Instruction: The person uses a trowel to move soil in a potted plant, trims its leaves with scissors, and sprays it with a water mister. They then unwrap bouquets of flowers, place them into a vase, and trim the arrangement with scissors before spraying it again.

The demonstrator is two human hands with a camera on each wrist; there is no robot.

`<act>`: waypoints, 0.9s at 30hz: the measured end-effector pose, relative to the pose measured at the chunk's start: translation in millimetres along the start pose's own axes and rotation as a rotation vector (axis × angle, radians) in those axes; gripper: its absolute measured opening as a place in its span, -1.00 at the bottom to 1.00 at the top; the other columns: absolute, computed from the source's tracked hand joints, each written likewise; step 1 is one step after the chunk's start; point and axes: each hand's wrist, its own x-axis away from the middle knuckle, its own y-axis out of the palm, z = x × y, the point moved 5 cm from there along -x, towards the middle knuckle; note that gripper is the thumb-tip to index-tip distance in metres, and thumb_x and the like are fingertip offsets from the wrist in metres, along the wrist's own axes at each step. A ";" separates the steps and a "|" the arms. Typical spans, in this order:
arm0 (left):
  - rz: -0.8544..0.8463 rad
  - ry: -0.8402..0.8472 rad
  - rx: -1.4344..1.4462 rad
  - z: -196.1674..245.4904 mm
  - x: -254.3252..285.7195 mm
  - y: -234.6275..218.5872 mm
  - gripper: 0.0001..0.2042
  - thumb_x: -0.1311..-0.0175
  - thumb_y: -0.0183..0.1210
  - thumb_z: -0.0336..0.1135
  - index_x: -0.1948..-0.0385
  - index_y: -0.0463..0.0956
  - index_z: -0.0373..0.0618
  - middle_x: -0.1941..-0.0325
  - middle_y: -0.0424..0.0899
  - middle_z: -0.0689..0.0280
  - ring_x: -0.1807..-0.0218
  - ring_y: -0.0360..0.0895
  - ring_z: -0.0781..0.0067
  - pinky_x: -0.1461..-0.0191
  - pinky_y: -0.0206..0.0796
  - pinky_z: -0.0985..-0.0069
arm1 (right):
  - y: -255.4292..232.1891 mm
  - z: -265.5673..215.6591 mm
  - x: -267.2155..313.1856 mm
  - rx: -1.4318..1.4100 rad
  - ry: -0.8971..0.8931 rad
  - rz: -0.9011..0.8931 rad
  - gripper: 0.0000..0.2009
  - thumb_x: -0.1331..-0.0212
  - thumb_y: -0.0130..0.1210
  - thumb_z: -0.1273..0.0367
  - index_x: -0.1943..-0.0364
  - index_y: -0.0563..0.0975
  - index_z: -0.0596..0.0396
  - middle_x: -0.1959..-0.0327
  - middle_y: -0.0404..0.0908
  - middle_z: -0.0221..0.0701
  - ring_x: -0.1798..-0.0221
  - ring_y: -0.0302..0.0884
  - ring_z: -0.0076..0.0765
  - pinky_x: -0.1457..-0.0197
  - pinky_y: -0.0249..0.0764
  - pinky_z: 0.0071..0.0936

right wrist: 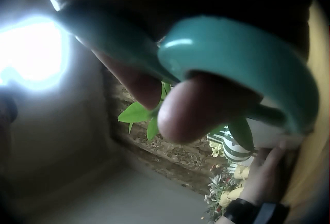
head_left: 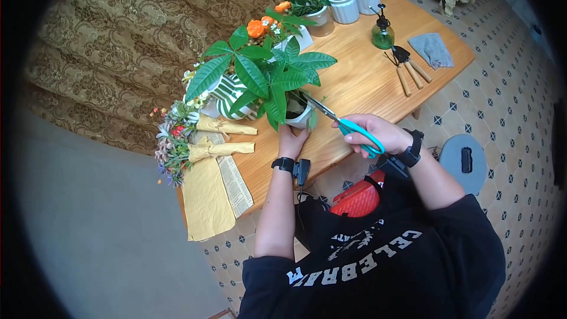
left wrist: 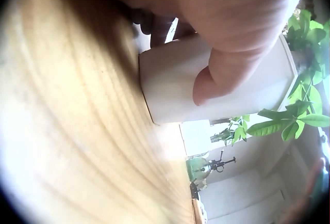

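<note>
Around pot (left wrist: pixel 172 87), left hand (head_left: pixel 291 141) curls.

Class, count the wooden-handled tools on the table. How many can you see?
3, side by side: the first tool nearest the scissors, the middle tool, and the last tool nearest the grey cloth. Leaves could hide others.

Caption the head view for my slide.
Left hand grips a white pot; right hand holds turquoise scissors beside its green plant.
</note>
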 end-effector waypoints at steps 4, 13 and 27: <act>0.074 0.010 -0.083 16.3 0.4 1.6 -0.26 0.19 0.46 -0.21 -0.06 0.29 -0.32 -0.10 0.45 0.01 -0.19 0.38 0.09 -0.26 0.21 0.27 | -11.7 22.0 2.6 -0.022 -0.021 0.006 -0.48 -0.25 0.10 0.34 -0.27 0.23 0.08 0.45 0.40 -0.54 0.49 0.42 -0.68 0.44 0.38 -0.71; 0.106 -0.019 -0.277 29.6 0.9 9.5 -0.19 0.17 0.48 -0.18 -0.13 0.21 -0.33 -0.14 0.41 0.02 -0.17 0.38 0.13 -0.26 0.20 0.29 | -20.9 17.4 8.2 0.045 -0.092 0.098 -0.34 -0.20 0.17 0.31 -0.33 0.12 0.15 0.32 0.36 -0.49 0.42 0.42 -0.62 0.35 0.43 -0.64; 0.046 -0.121 0.053 13.2 4.7 5.1 -0.41 0.02 0.37 -0.31 -0.06 0.31 -0.31 -0.10 0.46 0.10 -0.11 0.41 0.28 -0.19 0.25 0.39 | -20.7 23.0 -15.9 0.038 -0.163 0.066 -0.41 -0.17 0.20 0.43 -0.28 0.22 0.17 0.41 0.44 -0.57 0.48 0.28 -0.76 0.44 0.29 -0.76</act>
